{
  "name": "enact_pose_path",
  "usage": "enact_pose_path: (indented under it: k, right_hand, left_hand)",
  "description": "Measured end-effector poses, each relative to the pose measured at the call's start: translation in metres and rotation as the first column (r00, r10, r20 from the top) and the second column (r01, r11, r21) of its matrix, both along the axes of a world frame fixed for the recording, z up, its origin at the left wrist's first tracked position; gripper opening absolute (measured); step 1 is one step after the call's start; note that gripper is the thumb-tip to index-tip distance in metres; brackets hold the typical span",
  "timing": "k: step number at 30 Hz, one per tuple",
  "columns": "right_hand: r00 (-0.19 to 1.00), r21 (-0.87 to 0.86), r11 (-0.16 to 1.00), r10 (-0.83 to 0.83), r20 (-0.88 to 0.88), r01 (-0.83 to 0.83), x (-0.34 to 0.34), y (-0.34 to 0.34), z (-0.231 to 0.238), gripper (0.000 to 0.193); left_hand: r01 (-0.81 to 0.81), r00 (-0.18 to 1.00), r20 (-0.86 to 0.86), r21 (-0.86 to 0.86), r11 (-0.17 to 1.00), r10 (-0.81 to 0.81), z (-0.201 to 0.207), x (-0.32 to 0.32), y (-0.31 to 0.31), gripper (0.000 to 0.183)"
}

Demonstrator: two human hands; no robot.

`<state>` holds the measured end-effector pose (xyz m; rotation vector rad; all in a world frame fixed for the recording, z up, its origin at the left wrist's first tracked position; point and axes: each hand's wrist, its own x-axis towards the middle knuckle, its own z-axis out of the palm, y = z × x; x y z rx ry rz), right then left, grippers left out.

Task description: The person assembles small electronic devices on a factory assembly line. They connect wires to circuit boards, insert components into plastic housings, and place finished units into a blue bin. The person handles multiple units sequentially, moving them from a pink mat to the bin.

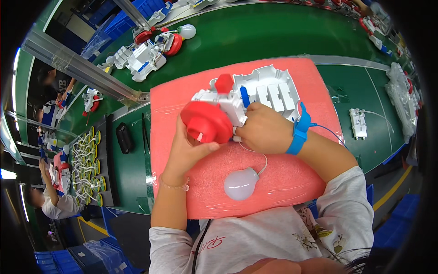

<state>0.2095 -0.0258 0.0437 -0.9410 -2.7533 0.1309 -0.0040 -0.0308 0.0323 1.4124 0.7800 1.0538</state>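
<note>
A white plastic housing point(280, 94) with a red round part point(207, 122) at its left end rests on a pink foam pad point(214, 196). My left hand point(185, 148) wraps round the red part from below, thumb across its near side. Against the middle of the housing, my right hand point(264, 129) is closed, its fingertips bent in beside a blue piece point(245, 97); what they pinch is hidden. A thin white wire runs from there to a white bulb point(241, 184) lying on the pad. A blue wrist strap point(299, 132) with a cord circles my right wrist.
More white-and-red assemblies point(146, 59) lie on the green belt beyond the pad. A black case point(123, 138) and a tray of yellow-green round parts point(89, 166) are at left. At right lie a small white part point(358, 123) and a plastic-wrapped bundle point(401, 98). Other people work at far left.
</note>
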Motion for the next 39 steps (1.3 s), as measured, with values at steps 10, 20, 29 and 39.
enact_pose_path:
  k: [10, 20, 29, 39]
  right_hand:
    - [0.962, 0.017, 0.996, -0.080, -0.261, 0.088, 0.022, 0.015, 0.017, 0.012]
    - [0.926, 0.111, 0.945, -0.272, -0.260, 0.308, 0.015, 0.030, 0.003, 0.013]
    - [0.861, -0.795, 0.606, -0.411, -0.300, 0.012, 0.028, 0.042, 0.024, 0.021]
    - [0.962, 0.206, 0.941, -0.250, -0.113, 0.268, 0.015, 0.018, 0.016, 0.014]
  left_hand:
    - [-0.236, 0.948, 0.205, -0.067, 0.970, 0.245, -0.028, 0.004, 0.007, 0.072]
    - [-0.148, 0.869, 0.424, -0.273, 0.951, 0.256, -0.034, 0.017, 0.010, 0.064]
    - [-0.157, 0.873, 0.404, -0.298, 0.942, 0.274, -0.027, 0.022, 0.008, 0.061]
    - [-0.240, 0.918, 0.284, -0.159, 0.958, 0.277, -0.029, 0.020, 0.003, 0.065]
